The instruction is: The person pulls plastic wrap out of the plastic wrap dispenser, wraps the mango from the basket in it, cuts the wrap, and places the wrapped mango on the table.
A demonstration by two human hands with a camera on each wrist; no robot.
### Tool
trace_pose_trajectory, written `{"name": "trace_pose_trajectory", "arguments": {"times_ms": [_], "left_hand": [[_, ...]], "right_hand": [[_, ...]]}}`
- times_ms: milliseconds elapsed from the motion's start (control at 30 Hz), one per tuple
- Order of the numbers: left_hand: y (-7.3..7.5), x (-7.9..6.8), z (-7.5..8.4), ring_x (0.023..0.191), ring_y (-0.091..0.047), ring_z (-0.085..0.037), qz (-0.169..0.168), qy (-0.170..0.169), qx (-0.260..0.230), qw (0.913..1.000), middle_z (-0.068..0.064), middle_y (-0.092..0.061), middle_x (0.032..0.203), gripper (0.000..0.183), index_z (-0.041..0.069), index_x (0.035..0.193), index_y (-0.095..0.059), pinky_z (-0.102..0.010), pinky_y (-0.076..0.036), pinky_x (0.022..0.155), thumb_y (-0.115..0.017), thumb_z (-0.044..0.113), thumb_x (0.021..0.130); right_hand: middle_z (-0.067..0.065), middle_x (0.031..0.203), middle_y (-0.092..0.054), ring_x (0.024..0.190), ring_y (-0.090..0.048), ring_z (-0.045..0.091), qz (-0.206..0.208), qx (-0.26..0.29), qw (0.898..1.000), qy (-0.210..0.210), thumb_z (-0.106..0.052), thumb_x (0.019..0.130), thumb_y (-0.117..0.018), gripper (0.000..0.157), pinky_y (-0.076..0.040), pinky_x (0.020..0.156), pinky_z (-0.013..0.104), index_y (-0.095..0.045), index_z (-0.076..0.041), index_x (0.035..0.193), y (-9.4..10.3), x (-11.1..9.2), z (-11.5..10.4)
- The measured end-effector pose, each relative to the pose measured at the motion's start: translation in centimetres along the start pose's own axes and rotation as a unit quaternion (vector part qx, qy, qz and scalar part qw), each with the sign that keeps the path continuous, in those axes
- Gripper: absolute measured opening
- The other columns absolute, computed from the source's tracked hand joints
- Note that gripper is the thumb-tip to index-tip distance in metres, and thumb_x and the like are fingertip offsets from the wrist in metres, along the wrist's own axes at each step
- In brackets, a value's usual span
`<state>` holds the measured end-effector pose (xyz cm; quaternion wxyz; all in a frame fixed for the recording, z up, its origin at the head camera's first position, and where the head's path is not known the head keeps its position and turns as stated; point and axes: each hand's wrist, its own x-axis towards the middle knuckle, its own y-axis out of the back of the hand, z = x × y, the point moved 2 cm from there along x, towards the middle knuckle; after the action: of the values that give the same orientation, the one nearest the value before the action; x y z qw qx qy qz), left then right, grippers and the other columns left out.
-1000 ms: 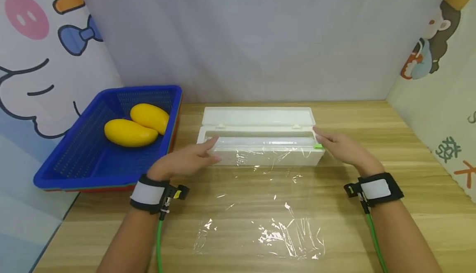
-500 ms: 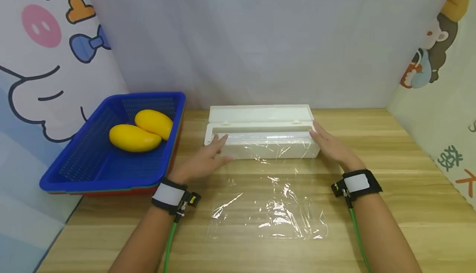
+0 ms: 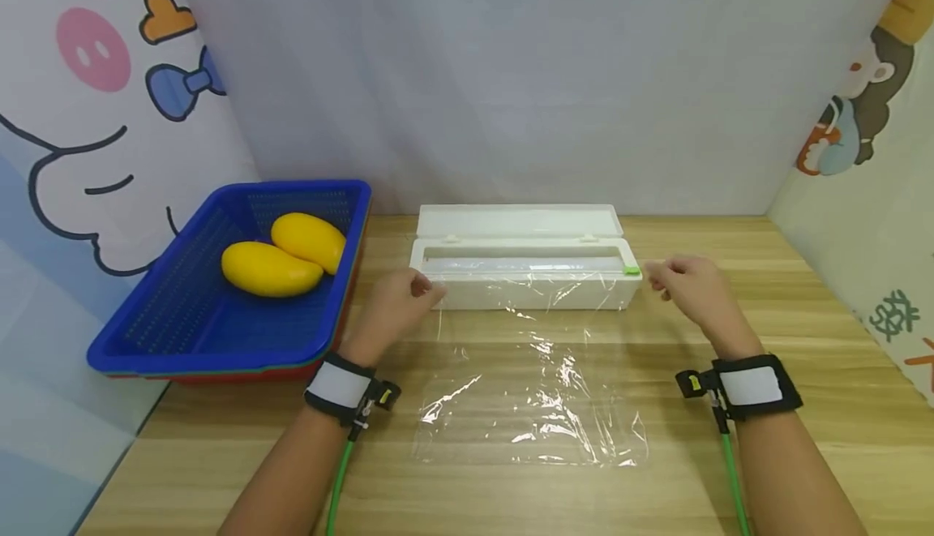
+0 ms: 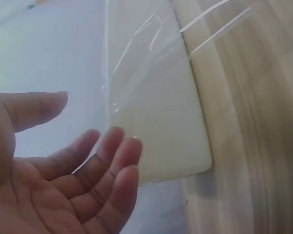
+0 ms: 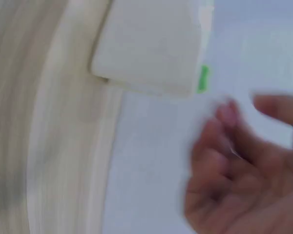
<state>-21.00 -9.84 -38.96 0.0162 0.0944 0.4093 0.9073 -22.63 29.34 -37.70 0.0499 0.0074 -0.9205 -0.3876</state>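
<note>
My right hand [image 3: 696, 293] has left the box [image 3: 474, 296], so the green tab [image 3: 631, 271] seems free, and both it and my left hand [image 3: 388, 313] hold nothing, fingers [image 4: 123, 192] half bent.

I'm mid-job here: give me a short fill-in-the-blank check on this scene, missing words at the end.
The box that the clear film runs from is ____ in colour.
Its hinged lid is not shut but ____.
The small tab at the box's end nearer the right hand is coloured ____.
The topmost basket holds ____ yellow fruits.

Missing words: white; open; green; two.
</note>
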Motion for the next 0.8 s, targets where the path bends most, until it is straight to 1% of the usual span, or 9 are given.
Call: {"name": "trace_pose_trajectory", "arguments": {"times_ms": [100, 133, 167, 233, 333, 467, 600, 700, 800], "left_hand": [[-0.4, 0.3, -0.7, 0.083, -0.059, -0.025, -0.018, -0.001, 0.022, 0.9996, -0.014, -0.07, 0.096, 0.04, 0.001, 0.1, -0.07, -0.043, -0.052, 0.076, -0.061, 0.039, 0.089], [-0.7, 0.4, -0.9, 0.085, -0.059, -0.025, -0.026, -0.003, 0.025, 0.9993, -0.014, -0.07, 0.098, 0.04, 0.002, 0.101, -0.07, -0.044, -0.052, 0.078, -0.061, 0.039, 0.089], [-1.0, 0.5, -1.1, 0.087, -0.059, -0.025, -0.034, -0.009, 0.023, 0.9991, -0.014, -0.07, 0.1, 0.041, 0.001, 0.103, -0.07, -0.044, -0.052, 0.08, -0.061, 0.039, 0.09], [-1.7, 0.8, -1.5, 0.088, -0.059, -0.023, -0.046, -0.015, 0.012, 0.9988, -0.013, -0.071, 0.099, 0.038, 0.003, 0.102, -0.071, -0.043, -0.051, 0.082, -0.061, 0.038, 0.09], [-2.3, 1.2, -1.9, 0.082, -0.057, -0.021, -0.048, -0.028, -0.021, 0.9982, -0.01, -0.07, 0.09, 0.031, 0.005, 0.095, -0.073, -0.041, -0.051, 0.078, -0.063, 0.033, 0.09], [-2.7, 1.4, -2.2, 0.074, -0.053, -0.019, -0.047, -0.046, -0.059, 0.9961, -0.007, -0.066, 0.079, 0.021, 0.007, 0.084, -0.072, -0.037, -0.048, 0.069, -0.065, 0.026, 0.09], [-2.6, 1.4, -2.5, 0.079, -0.055, -0.017, -0.064, -0.068, -0.075, 0.9928, -0.006, -0.068, 0.083, 0.016, 0.007, 0.078, -0.072, -0.036, -0.049, 0.073, -0.068, 0.02, 0.087], [-2.5, 1.1, -2.4, 0.083, -0.055, -0.018, -0.085, -0.088, -0.083, 0.989, -0.007, -0.067, 0.086, 0.013, 0.005, 0.076, -0.073, -0.037, -0.05, 0.076, -0.07, 0.014, 0.085], [-2.5, 0.9, -2.4, 0.084, -0.053, -0.019, -0.102, -0.1, -0.092, 0.9855, -0.007, -0.063, 0.085, 0.013, 0.002, 0.076, -0.072, -0.036, -0.048, 0.075, -0.069, 0.011, 0.085]], "right_hand": [[0.023, 0.104, -0.066, 0.089, -0.061, 0.028, -0.13, 0.019, 0.991, -0.002, -0.046, 0.096, -0.048, 0.056, -0.052, 0.072, 0.04, -0.065, 0.006, 0.11, -0.9, -0.3, 0.2], [0.022, 0.106, -0.067, 0.091, -0.06, 0.027, -0.158, 0.02, 0.987, -0.002, -0.048, 0.096, -0.048, 0.057, -0.053, 0.073, 0.04, -0.064, 0.004, 0.114, -1.4, -0.3, 0.3], [0.021, 0.107, -0.067, 0.091, -0.061, 0.027, -0.171, 0.028, 0.985, 0.003, -0.047, 0.095, -0.049, 0.056, -0.054, 0.075, 0.04, -0.064, 0.003, 0.116, -2.0, -0.2, 0.5], [0.021, 0.103, -0.067, 0.09, -0.06, 0.026, -0.176, 0.043, 0.983, 0.014, -0.047, 0.095, -0.05, 0.054, -0.052, 0.076, 0.039, -0.064, 0.001, 0.116, -3.0, 0.0, 0.8], [0.017, 0.1, -0.065, 0.089, -0.056, 0.024, -0.157, 0.058, 0.985, 0.031, -0.046, 0.094, -0.052, 0.047, -0.048, 0.075, 0.037, -0.067, -0.004, 0.108, -4.0, 0.3, 1.2], [0.014, 0.1, -0.063, 0.09, -0.053, 0.024, -0.145, 0.079, 0.985, 0.049, -0.039, 0.095, -0.054, 0.038, -0.044, 0.076, 0.036, -0.069, -0.004, 0.099, -4.2, 0.3, 1.5], [0.016, 0.096, -0.062, 0.088, -0.051, 0.024, -0.161, 0.09, 0.981, 0.066, -0.031, 0.094, -0.059, 0.031, -0.043, 0.076, 0.036, -0.07, -0.002, 0.091, -4.0, 0.2, 1.6], [0.018, 0.106, -0.065, 0.099, -0.053, 0.023, -0.174, 0.096, 0.977, 0.078, -0.026, 0.093, -0.061, 0.028, -0.045, 0.086, 0.044, -0.07, 0.0, 0.086, -4.0, 0.2, 1.9], [0.018, 0.122, -0.062, 0.115, -0.05, 0.025, -0.188, 0.102, 0.973, 0.091, -0.022, 0.092, -0.062, 0.024, -0.041, 0.097, 0.053, -0.07, -0.001, 0.086, -4.1, 0.4, 2.3]]}}
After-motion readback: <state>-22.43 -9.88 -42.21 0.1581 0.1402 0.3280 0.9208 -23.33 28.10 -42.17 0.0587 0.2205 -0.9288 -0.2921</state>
